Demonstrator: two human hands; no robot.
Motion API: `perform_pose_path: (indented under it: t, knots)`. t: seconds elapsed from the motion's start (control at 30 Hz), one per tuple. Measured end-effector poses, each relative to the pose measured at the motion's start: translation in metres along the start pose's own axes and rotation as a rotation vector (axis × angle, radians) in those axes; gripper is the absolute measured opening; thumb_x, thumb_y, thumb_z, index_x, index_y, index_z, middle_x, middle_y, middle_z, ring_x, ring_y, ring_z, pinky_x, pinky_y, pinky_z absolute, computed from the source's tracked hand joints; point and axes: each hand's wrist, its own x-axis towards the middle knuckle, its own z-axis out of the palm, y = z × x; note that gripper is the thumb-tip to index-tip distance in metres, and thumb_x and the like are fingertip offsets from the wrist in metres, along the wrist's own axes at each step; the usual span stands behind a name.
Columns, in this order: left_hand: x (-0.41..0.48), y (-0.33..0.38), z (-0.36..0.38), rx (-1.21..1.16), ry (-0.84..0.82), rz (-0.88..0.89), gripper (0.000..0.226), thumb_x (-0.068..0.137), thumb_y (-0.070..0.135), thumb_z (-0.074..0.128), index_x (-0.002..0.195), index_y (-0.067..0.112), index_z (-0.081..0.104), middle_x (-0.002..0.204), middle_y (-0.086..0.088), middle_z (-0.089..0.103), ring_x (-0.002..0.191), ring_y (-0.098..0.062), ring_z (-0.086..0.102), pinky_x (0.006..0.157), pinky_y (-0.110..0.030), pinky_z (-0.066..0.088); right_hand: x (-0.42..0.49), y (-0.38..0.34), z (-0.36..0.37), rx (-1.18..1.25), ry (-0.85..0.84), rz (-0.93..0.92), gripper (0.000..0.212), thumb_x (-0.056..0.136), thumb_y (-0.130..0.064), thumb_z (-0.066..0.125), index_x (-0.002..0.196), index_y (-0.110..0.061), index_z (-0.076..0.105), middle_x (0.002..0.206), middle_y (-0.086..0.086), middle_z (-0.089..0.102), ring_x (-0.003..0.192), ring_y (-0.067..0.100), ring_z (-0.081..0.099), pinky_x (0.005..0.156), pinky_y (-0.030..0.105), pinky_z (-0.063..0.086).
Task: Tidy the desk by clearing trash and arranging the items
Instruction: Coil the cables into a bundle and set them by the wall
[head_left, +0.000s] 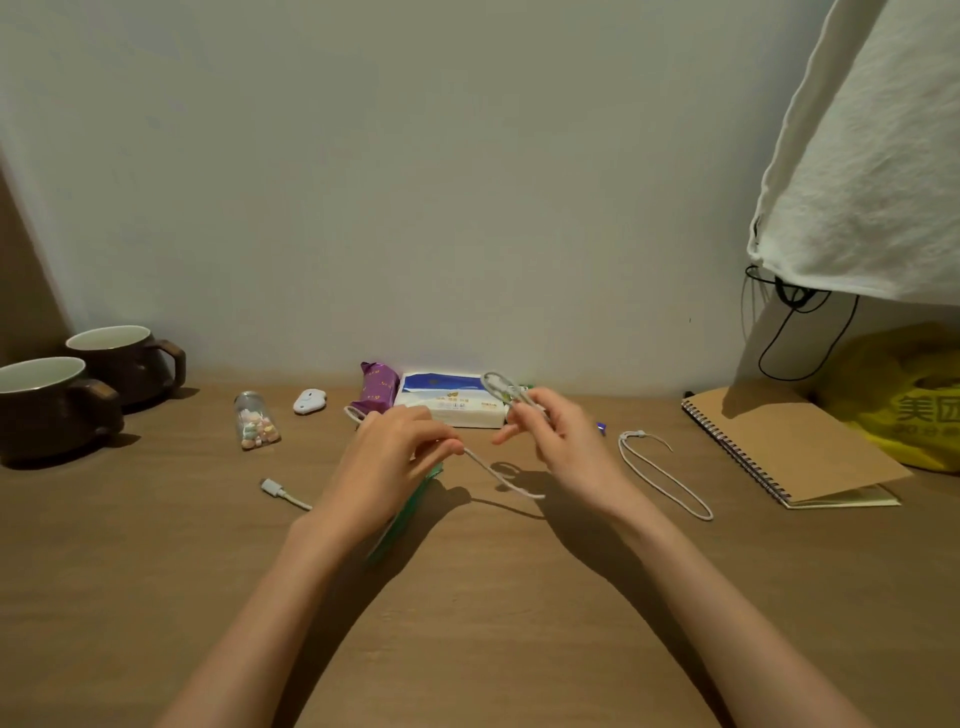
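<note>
Wooden desk against a plain pale wall, dimly lit. Above the middle of it, left hand pinching a white cable between thumb and fingertips; right hand closed round a small coil of the same cable, raised in front of the tissue pack. Slack sagging between the two hands down to the desk. Cable plug lying loose on the desk to the left. Partly hidden under the left wrist, a green packet, hard to identify. Beside the tissue pack, a purple wrapper, a small white gadget and a tipped glass jar of pastel sweets. Farther right, a second white cord lying looped, then a brown spiral notebook and a yellow plastic bag. Far left, two brown mugs side by side. Winding looks about half done. Apparently still to sort: the wrapper as likely trash, the loose cord, the jar and gadget.
</note>
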Motion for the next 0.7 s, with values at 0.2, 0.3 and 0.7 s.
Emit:
perform_pose_path:
  t: [0.2, 0.3, 0.7]
  knots:
    - [0.003, 0.006, 0.003, -0.148, 0.103, -0.056, 0.020, 0.080, 0.028, 0.066, 0.098, 0.022, 0.074, 0.070, 0.019, 0.051, 0.069, -0.003, 0.049, 0.061, -0.019, 0.038, -0.004, -0.006, 0.019, 0.075, -0.121, 0.121, 0.020, 0.103, -0.028, 0.035, 0.093, -0.020, 0.051, 0.091, -0.001, 0.066, 0.085, 0.000, 0.065, 0.071, 0.018, 0.053]
    - [0.003, 0.007, 0.007, -0.141, 0.094, -0.043, 0.019, 0.080, 0.024, 0.068, 0.098, 0.020, 0.074, 0.073, 0.014, 0.055, 0.071, -0.001, 0.049, 0.062, -0.016, 0.038, -0.004, -0.010, 0.026, 0.288, -0.175, 0.217, 0.019, 0.103, -0.024, 0.035, 0.097, -0.015, 0.050, 0.088, 0.008, 0.068, 0.087, 0.020, 0.070, 0.082, 0.034, 0.057]
    - [0.001, -0.007, -0.002, -0.067, 0.247, -0.080, 0.040, 0.078, 0.055, 0.049, 0.096, 0.030, 0.073, 0.077, 0.014, 0.060, 0.075, -0.009, 0.052, 0.066, -0.042, 0.047, -0.006, -0.016, 0.025, 0.275, -0.276, 0.229, 0.024, 0.102, -0.032, 0.036, 0.101, -0.017, 0.054, 0.062, -0.006, 0.042, 0.049, 0.005, 0.036, 0.042, 0.016, 0.031]
